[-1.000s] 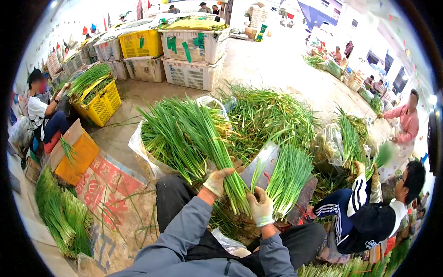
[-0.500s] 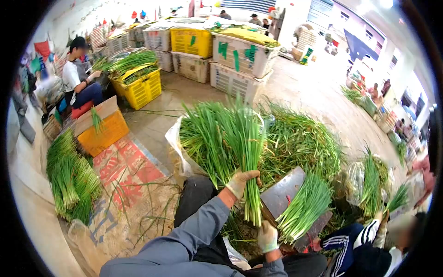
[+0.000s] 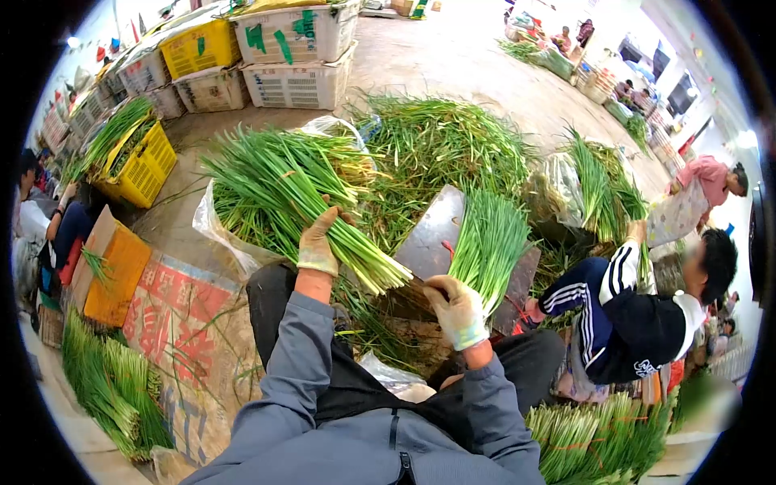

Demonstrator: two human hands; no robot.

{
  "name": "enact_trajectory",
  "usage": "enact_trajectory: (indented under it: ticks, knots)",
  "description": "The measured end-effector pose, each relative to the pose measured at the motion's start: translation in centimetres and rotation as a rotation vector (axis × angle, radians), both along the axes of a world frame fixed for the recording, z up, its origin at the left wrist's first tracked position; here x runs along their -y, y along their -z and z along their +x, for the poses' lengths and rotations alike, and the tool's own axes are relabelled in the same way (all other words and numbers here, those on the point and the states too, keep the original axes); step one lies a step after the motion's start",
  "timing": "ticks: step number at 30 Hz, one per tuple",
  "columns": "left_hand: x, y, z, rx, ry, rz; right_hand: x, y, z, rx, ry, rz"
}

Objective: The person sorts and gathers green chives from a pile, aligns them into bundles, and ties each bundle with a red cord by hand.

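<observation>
My left hand [image 3: 318, 242], in a pale glove, is closed round a bunch of long green stalks [image 3: 323, 212]. Their pale ends point right, toward my other hand, and the leaves spread over a white bag [image 3: 218, 222] of greens. Just right of the pale ends is my gloved right hand [image 3: 457, 309], thumb and fingers curled together in a pinch; what it holds, if anything, is too small to make out. Another bunch [image 3: 491, 242] lies on a dark metal board [image 3: 437, 230] beyond this hand.
A loose heap of greens [image 3: 453, 145] lies ahead. At the right sits a person in a striped top [image 3: 638, 311]. Stacked crates [image 3: 295, 85] stand at the back left, with a yellow crate [image 3: 149, 166] nearer. Sorted bundles [image 3: 113, 388] lie at the lower left.
The held bunch has tilted from nearly upright to slanting, its leaves now toward the left. My right hand has moved up beside the stalk ends. The view has swung round.
</observation>
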State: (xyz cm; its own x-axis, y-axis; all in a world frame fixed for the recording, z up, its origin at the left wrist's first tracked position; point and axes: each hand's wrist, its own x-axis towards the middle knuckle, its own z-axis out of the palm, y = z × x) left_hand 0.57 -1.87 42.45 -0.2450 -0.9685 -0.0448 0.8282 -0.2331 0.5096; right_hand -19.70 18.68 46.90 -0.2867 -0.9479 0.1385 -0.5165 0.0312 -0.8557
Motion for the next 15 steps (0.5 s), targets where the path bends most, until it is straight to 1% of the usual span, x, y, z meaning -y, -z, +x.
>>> enact_trajectory:
  ticks: [2,3,4,6,7,10,11,12,14,15]
  knots:
    - [-0.4,-0.3,-0.2,-0.03,-0.028,0.036,0.5,-0.8,1.5,-0.171,-0.025,-0.234]
    - [-0.7,-0.5,-0.4,-0.06,-0.026,0.041,0.8,-1.0,2.4,-0.213,-0.066,-0.297]
    - [-0.8,-0.6,-0.6,-0.061,-0.026,0.043,1.0,-0.6,3.2,-0.241,-0.089,-0.258]
    - [-0.7,-0.3,-0.7,-0.125,-0.029,0.076,1.5,0.8,4.3,-0.306,-0.1,-0.265]
    - [-0.6,-0.1,-0.7,-0.108,-0.028,0.091,1.8,1.3,4.5,-0.332,-0.082,-0.306]
    - [-0.8,0.2,-0.9,-0.11,-0.106,0.121,2.0,1.2,5.8,-0.301,-0.017,-0.358]
    - [-0.6,0.4,-1.0,-0.115,-0.124,0.151,1.7,0.9,6.3,-0.333,-0.031,-0.259]
    - [-0.7,0.6,-1.2,-0.115,-0.122,0.151,1.8,1.4,6.9,-0.407,-0.042,-0.045]
    - [-1.2,0.7,-1.7,-0.139,-0.21,0.145,2.3,3.0,7.3,-0.317,0.002,0.124]
    - [-1.1,0.9,-1.9,-0.158,-0.221,0.146,2.8,4.0,7.5,-0.187,0.106,0.027]
